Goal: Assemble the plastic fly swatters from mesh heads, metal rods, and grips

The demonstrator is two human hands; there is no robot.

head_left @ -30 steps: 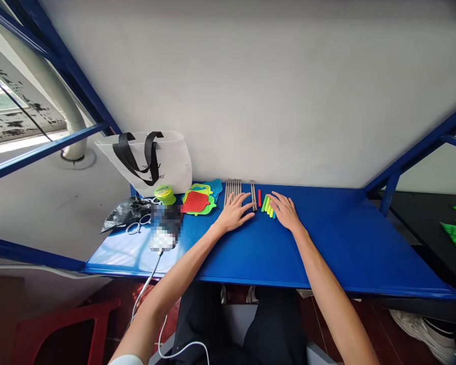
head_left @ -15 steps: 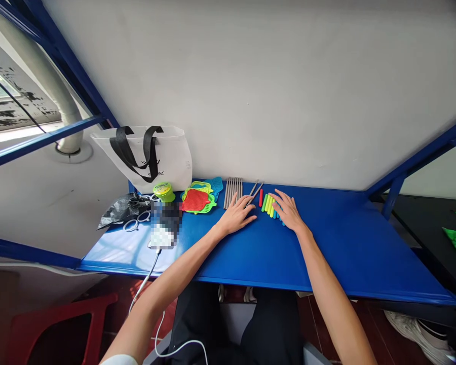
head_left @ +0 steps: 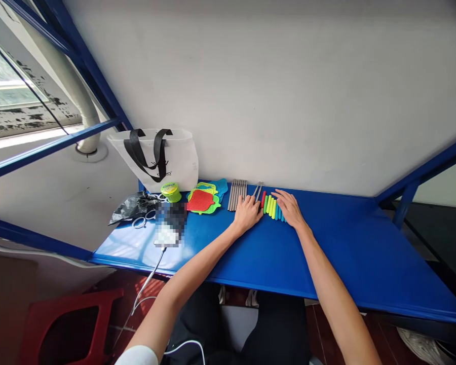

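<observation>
The left hand (head_left: 246, 215) and right hand (head_left: 290, 209) lie open, gripping nothing; a careless brush could scatter the colored sticks (head_left: 272, 207).

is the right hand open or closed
Open: the right hand lies flat, fingers spread, on the blue table, beside the coloured sticks.
</observation>
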